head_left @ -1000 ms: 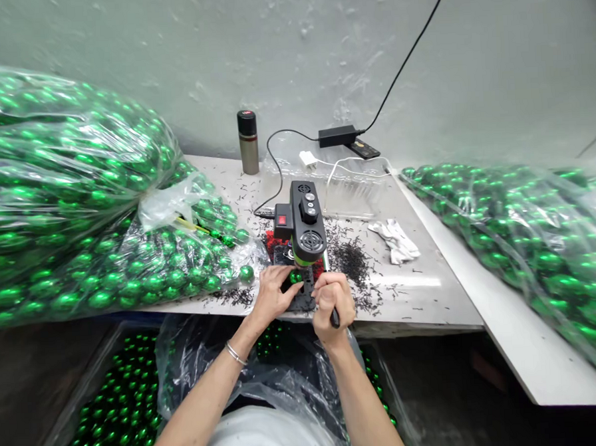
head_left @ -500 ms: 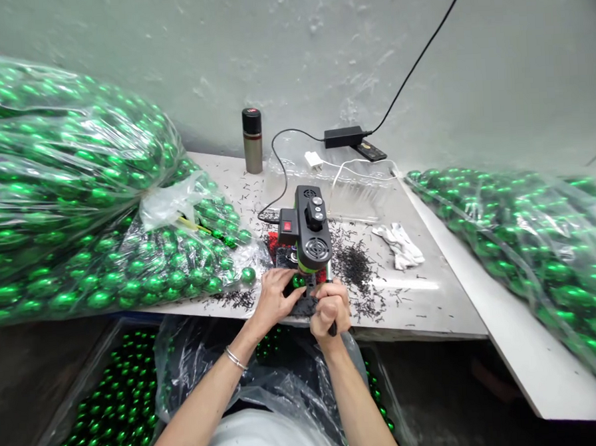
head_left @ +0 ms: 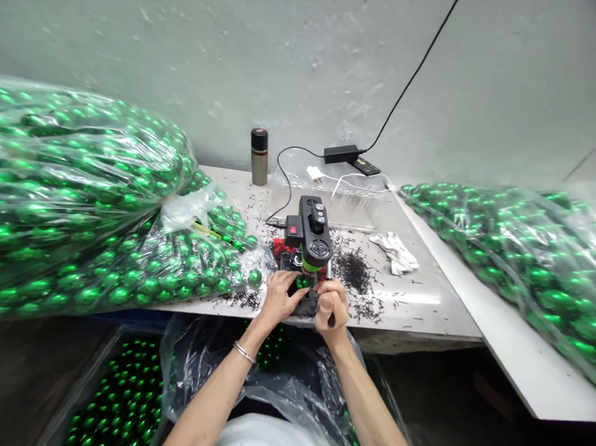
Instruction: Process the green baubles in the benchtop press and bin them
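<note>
A small black bench press machine with fan grilles and a red switch stands near the table's front edge. My left hand is closed around a shiny green ball under the machine's head, thumb and fingers on either side. My right hand wraps round a black lever handle at the machine's right front. The handle's metal rod rises above the fist. Small black pieces lie heaped to the right of the machine, and red material shows behind its left side.
Large clear bags of green balls fill the left and right sides. Below the table edge is a plastic-lined bin of green balls. A bottle, a power adapter and white gloves lie farther back.
The camera view has shifted slightly, so the table and bags sit a little differently in it. Both hands keep their holds on the green ball and the lever handle.
</note>
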Motion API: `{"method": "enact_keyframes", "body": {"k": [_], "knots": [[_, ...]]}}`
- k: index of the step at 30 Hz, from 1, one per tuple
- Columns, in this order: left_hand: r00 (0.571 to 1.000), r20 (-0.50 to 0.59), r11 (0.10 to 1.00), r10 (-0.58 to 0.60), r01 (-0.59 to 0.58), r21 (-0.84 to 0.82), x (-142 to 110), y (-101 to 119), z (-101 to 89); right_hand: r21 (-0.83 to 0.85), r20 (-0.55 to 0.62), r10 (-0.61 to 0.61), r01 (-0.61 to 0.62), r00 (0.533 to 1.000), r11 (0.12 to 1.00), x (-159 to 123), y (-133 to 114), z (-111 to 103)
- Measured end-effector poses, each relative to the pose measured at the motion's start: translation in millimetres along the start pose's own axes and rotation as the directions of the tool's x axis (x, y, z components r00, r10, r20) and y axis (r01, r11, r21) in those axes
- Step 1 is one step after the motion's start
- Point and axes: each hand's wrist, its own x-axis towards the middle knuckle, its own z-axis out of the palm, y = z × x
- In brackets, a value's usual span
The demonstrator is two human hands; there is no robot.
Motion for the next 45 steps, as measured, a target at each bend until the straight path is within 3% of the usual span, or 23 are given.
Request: {"method": "enact_keyframes", "body": {"k": [3,6,11,15,18,21,28,32,36,40,43,45], "knots": [[1.000,-0.009,1.000,-0.018,0.018,-0.009,-3,1,-2.3,0.049,-0.037,0.130,-0.128,0.991,0.991,28,-15,-7],[1.000,-0.001,1.000,0.007,-0.007,0.016,-19,6,-12.9,0.055,0.005,0.271,-0.271,0.963,0.961,56,-28,-15],[0.994,0.004,0.975,0.108,-0.107,0.193,-35,7,-48.0,0.080,-0.038,0.273,-0.269,0.961,0.960,60,-33,-12],[0.997,-0.022,0.937,0.074,-0.062,0.343,-1,-11,-79.8,0.074,-0.058,0.259,-0.255,0.964,0.964,45,-30,-8],[0.996,0.072,0.905,0.046,-0.072,0.418,28,-26,-98.6,0.065,-0.038,0.231,-0.228,0.972,0.971,42,-29,-9],[0.990,0.135,0.860,0.035,-0.098,0.501,39,-34,-111.2,0.071,-0.039,0.195,-0.192,0.980,0.979,43,-28,-9],[0.942,0.331,0.837,-0.060,-0.133,0.530,29,-36,-118.0,0.066,-0.078,0.236,-0.231,0.969,0.971,34,-23,-4],[0.936,0.335,0.803,-0.108,-0.116,0.584,30,-35,-107.8,0.060,-0.076,0.230,-0.226,0.970,0.972,33,-22,-4],[0.951,0.300,0.859,-0.075,-0.091,0.504,30,-33,-97.6,0.059,-0.070,0.199,-0.196,0.977,0.979,34,-23,-5],[0.946,0.300,0.919,-0.119,-0.010,0.393,30,-29,-91.2,0.057,-0.080,0.198,-0.194,0.977,0.979,34,-23,-5],[0.947,0.249,0.975,-0.204,0.174,0.139,32,-23,-85.0,0.063,-0.070,0.195,-0.191,0.978,0.980,37,-24,-6],[0.922,0.243,0.925,-0.300,0.343,-0.161,33,-18,-78.4,0.069,-0.054,0.199,-0.195,0.979,0.978,44,-26,-7]]}}
